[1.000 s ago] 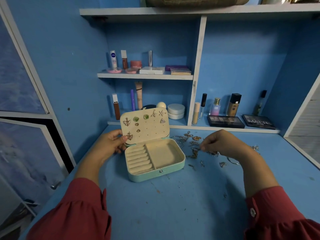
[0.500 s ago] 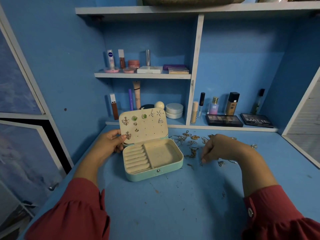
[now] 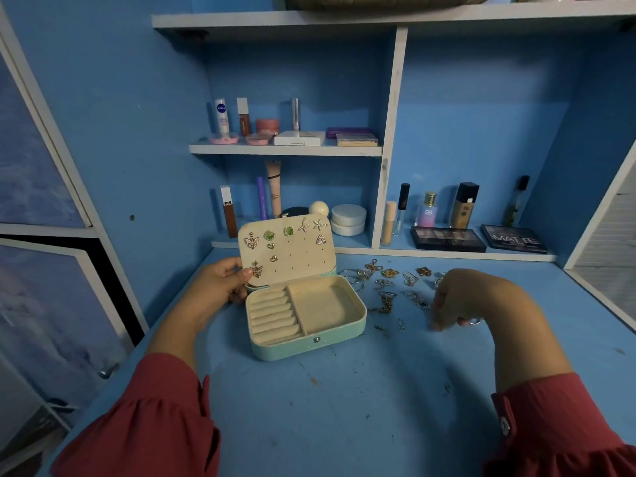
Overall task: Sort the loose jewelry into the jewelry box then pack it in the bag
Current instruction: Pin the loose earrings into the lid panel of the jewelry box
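Observation:
A teal jewelry box [image 3: 309, 346] stands open on the blue desk, its cream lid [image 3: 296, 266] upright and studded with several earrings. The ring rolls and the square compartment inside look bare. My left hand [image 3: 213, 287] grips the lid's left edge, thumb on its front. Loose jewelry [image 3: 389, 274], gold and silver pieces, lies scattered right of the box. My right hand [image 3: 471, 297] hovers over that pile, fingers curled down to the desk around a small silver ring [image 3: 476, 321]. An olive fabric bag [image 3: 378, 1] sits on the top shelf, mostly cut off.
Cosmetics line the shelves behind: bottles and tubes [image 3: 273, 187], white jars [image 3: 348, 219], two dark palettes [image 3: 447, 238]. A white shelf divider [image 3: 387, 160] rises behind the box. Bare blue desk [image 3: 344, 407] stretches toward me.
My right hand has slid right and toward me across the jewelry pile, dropping its fingertips to the desk. My left hand keeps its hold on the lid.

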### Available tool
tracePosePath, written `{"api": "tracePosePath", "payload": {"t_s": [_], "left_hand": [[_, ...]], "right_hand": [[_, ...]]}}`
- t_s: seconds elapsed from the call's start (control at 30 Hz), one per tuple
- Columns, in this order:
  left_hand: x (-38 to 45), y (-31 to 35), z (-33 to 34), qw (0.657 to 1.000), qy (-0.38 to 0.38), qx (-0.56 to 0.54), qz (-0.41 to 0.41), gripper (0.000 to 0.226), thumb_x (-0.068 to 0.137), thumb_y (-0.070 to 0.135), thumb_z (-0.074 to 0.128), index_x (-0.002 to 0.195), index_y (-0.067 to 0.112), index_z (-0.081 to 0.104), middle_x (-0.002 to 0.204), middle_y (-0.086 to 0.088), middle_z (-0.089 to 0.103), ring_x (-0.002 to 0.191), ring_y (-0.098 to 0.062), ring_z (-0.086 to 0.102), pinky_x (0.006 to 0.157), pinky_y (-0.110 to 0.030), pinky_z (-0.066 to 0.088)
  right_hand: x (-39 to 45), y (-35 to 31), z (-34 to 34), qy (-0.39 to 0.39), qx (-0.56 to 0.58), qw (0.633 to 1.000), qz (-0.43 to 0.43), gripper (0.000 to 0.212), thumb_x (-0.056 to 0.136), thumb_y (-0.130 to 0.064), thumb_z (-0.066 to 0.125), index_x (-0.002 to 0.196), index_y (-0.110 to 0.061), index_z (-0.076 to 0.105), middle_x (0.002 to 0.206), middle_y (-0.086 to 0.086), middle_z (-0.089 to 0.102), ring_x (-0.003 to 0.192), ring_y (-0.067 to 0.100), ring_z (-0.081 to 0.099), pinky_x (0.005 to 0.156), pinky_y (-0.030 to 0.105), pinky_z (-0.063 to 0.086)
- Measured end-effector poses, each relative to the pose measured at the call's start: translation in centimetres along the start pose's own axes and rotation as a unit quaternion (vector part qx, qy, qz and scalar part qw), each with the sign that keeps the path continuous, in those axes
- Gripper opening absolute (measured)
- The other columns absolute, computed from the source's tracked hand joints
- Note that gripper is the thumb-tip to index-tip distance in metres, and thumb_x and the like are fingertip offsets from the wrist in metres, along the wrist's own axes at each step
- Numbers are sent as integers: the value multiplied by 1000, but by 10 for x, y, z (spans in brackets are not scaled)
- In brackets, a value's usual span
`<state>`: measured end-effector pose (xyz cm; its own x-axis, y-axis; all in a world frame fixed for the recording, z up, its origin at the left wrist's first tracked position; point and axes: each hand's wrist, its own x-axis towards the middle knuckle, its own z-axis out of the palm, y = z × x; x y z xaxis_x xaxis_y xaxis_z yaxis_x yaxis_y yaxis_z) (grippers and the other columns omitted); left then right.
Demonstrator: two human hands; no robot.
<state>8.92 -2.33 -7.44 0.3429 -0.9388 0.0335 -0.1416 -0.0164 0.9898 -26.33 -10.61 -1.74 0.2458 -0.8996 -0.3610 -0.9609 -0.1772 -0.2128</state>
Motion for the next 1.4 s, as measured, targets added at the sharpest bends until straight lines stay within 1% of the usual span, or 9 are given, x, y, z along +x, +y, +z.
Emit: {"api": "tracePosePath", "payload": {"t_s": [0.13, 0.23, 0.33, 0.53, 0.67, 0.77, 1.07, 1.2, 1.4], "left_hand": [[-1, 1, 0, 1000, -5, -5, -3, 16, 96, 5, 50, 102, 9, 65, 84, -9, 65, 49, -5, 48, 47, -16, 42], [-2, 1, 0, 1000, -6, -13, -1, 16, 96, 4, 51, 101, 9, 65, 80, -6, 65, 48, -4, 47, 47, -16, 40], [-1, 1, 0, 1000, -6, -12, -1, 16, 96, 4, 51, 101, 9, 66, 76, -3, 65, 48, -4, 47, 47, -16, 39], [1, 0, -2, 1000, -11, -8, -3, 17, 96, 4, 51, 99, 11, 66, 74, -4, 65, 49, -5, 47, 50, -18, 39], [1, -1, -3, 1000, -15, -14, -6, 17, 96, 4, 51, 100, 10, 66, 74, -2, 67, 49, -6, 46, 52, -20, 39], [1, -1, -3, 1000, -15, -25, -7, 17, 95, 3, 51, 100, 10, 66, 73, -1, 68, 50, -7, 46, 50, -18, 39], [2, 0, -3, 999, -19, -29, -7, 17, 95, 3, 51, 99, 10, 66, 71, 3, 70, 49, -5, 46, 53, -20, 38], [3, 0, -3, 999, -19, -28, -10, 18, 95, 4, 52, 100, 12, 67, 73, 2, 70, 50, -6, 45, 53, -21, 38], [2, 0, -3, 999, -20, -25, -6, 18, 95, 4, 52, 99, 12, 67, 71, 2, 69, 50, -6, 45, 52, -20, 38]], "right_hand": [[1, -2, 3, -10, 5, 1000, -6, 18, 74, -17, 80, 87, -6, 75, 63, 1, 67, 49, 6, 57, 48, 17, 42], [7, -1, 3, 15, 68, 997, -34, 7, 76, -12, 77, 83, -11, 75, 82, 11, 73, 68, 18, 64, 63, 27, 55], [10, -5, 6, 69, 189, 975, -90, 6, 76, -11, 78, 76, -16, 76, 80, 12, 73, 69, 20, 64, 74, 38, 57], [14, -44, 25, 114, 436, 878, -165, 5, 84, -4, 70, 81, -9, 71, 71, 4, 70, 60, 8, 63, 58, 17, 54], [23, -66, 41, 44, 618, 770, -156, 6, 87, 1, 62, 83, 1, 66, 70, 12, 67, 60, 15, 66, 59, 19, 56], [29, -73, 45, 26, 650, 744, -154, 5, 86, 2, 62, 83, 2, 66, 70, 14, 68, 62, 18, 66, 60, 19, 57], [39, -97, 53, 111, 603, 774, -161, 12, 86, -9, 68, 75, -12, 69, 63, 3, 62, 55, 11, 51, 47, 16, 44], [46, -107, 57, 188, 539, 801, -182, 19, 84, -15, 72, 69, -25, 69, 66, -11, 62, 61, 2, 52, 62, 14, 42], [56, -113, 59, 181, 556, 786, -200, 11, 87, -12, 67, 82, -19, 72, 76, -10, 66, 69, 0, 55, 62, 7, 44]]}}
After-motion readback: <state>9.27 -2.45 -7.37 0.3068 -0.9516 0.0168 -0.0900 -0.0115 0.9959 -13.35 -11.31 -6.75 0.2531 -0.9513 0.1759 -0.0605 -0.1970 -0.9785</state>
